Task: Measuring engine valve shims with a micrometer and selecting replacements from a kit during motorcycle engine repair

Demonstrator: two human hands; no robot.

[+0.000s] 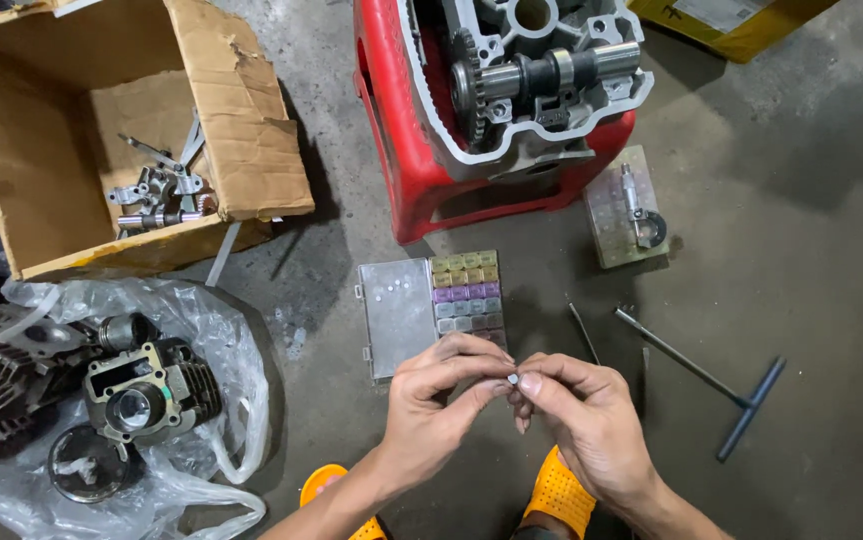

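My left hand [439,400] and my right hand [583,415] meet low in the middle of the view, fingertips pinched together on a tiny round silvery shim [513,379]. Just beyond them on the concrete floor lies an open clear plastic compartment box [431,308] with rows of yellow, purple and grey cells, its lid folded out to the left. Further up, an engine cylinder head [526,75] with a camshaft and sprocket rests on a red plastic stool [391,120].
A T-handle wrench [711,380] and a thin rod [583,332] lie right of my hands. A micrometer sits on a clear case [623,208]. A cardboard box [101,130] holds metal parts; a cylinder block [146,390] lies on plastic bags. My orange sandals [561,495] show below.
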